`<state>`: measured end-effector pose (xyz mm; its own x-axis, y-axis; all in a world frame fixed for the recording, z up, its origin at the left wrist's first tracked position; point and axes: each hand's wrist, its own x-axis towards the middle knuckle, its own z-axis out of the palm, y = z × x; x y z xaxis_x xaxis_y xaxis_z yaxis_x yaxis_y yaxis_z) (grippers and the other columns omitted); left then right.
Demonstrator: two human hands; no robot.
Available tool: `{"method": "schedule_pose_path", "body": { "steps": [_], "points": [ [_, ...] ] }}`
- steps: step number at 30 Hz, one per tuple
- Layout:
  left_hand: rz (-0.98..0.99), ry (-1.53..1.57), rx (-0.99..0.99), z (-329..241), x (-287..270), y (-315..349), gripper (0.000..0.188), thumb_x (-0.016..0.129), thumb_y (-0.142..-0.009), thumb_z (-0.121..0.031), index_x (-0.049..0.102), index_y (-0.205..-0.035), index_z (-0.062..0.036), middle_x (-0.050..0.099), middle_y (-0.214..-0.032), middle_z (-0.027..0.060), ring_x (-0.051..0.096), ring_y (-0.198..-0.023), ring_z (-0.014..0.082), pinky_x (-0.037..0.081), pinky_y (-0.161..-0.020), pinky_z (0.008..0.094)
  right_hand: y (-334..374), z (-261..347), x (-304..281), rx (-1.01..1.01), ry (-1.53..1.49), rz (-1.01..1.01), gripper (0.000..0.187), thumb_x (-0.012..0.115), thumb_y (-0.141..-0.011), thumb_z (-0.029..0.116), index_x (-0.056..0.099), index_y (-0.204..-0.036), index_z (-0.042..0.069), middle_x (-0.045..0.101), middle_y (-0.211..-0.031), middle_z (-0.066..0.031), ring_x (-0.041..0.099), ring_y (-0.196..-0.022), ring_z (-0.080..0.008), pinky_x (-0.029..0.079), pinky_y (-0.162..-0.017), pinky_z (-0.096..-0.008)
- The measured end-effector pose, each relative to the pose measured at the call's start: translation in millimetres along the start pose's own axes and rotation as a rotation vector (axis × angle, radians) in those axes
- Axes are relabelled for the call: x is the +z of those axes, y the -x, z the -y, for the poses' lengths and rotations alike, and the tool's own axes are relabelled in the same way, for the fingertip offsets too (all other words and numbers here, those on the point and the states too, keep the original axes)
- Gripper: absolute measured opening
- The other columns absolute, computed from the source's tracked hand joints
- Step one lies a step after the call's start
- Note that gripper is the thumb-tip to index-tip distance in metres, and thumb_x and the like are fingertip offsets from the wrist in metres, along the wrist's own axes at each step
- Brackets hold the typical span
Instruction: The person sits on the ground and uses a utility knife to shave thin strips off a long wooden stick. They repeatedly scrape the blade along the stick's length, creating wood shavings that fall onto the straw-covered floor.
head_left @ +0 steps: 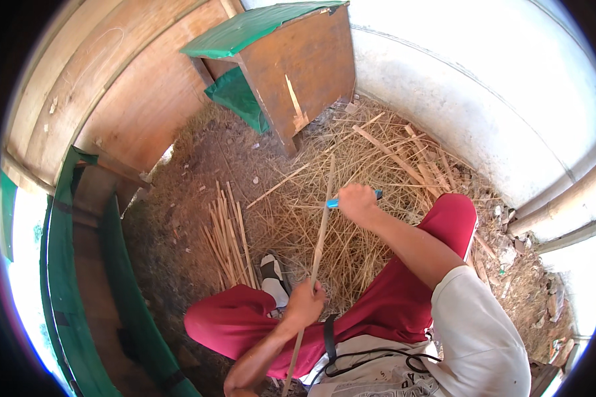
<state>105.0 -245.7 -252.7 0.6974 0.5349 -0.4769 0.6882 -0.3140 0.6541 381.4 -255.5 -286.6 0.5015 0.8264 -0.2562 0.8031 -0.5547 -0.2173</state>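
Observation:
My left hand point(304, 304) is closed around a long, thin bamboo strip point(320, 241), which slants up from beside my lap. In my right hand point(358, 204) is a blue utility knife point(333, 204), its ends showing on both sides of my fist. The knife's front end crosses the strip near the upper part, and a thin sliver sticks out to the left there. I cannot make out the blade clearly. Under my hands lies a heap of pale shavings point(351, 258). A bundle of cut strips point(228, 238) rests on the ground to the left.
A wooden cabinet point(304, 73) with a green cover stands ahead. Wider split pieces point(397, 159) lie at the far right of the heap. Along the left runs a green-covered wooden shelf point(79, 284). A pale wall point(457, 86) curves round the right. My red-trousered legs are folded.

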Motion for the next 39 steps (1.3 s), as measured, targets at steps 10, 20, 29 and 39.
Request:
{"method": "schedule_pose_path", "body": {
  "steps": [10, 20, 29, 39],
  "points": [
    [0.092, -0.054, -0.041, 20, 1, 88, 0.020, 0.060, -0.090, -0.021, 0.053, -0.090, -0.0018, 0.055, -0.064, 0.0164, 0.057, -0.059, 0.0324, 0.045, -0.059, 0.0428, -14, -45, 17, 0.180, 0.078, 0.061, 0.017, 0.064, -0.087, 0.016, 0.073, -0.099, 0.008, 0.072, -0.097, -0.0102, 0.072, -0.091, -0.0252, 0.057, -0.075, -0.0364],
    [-0.123, -0.331, -0.049, 53, -16, 191, 0.021, 0.061, -0.090, -0.014, 0.045, -0.079, -0.0052, 0.053, -0.062, 0.0073, 0.055, -0.056, 0.0187, 0.044, -0.053, 0.0357, -22, -137, 33, 0.413, 0.206, 0.088, 0.012, 0.066, -0.087, 0.013, 0.073, -0.092, 0.006, 0.072, -0.089, -0.0126, 0.072, -0.081, -0.0229, 0.054, -0.061, -0.0330],
    [-0.110, 0.121, -0.081, 45, -52, 156, 0.036, 0.068, -0.089, -0.012, 0.038, -0.070, -0.0079, 0.041, -0.056, 0.0005, 0.042, -0.053, 0.0083, 0.038, -0.048, 0.0308, 25, -28, -25, 0.164, -0.299, -0.078, 0.034, 0.064, -0.091, 0.031, 0.069, -0.079, -0.001, 0.068, -0.073, -0.0159, 0.070, -0.070, -0.0265, 0.055, -0.059, -0.0404],
    [0.297, 0.852, -0.044, -16, -23, 41, 0.031, 0.059, -0.096, -0.005, 0.034, -0.080, -0.0154, 0.035, -0.059, -0.0063, 0.031, -0.045, 0.0029, 0.021, -0.037, 0.0217, 53, 10, -45, 0.042, -1.403, 0.082, 0.052, 0.064, -0.094, 0.045, 0.068, -0.110, -0.004, 0.072, -0.086, -0.0169, 0.053, -0.052, -0.0090, 0.039, -0.044, -0.0250]
  ]
}}
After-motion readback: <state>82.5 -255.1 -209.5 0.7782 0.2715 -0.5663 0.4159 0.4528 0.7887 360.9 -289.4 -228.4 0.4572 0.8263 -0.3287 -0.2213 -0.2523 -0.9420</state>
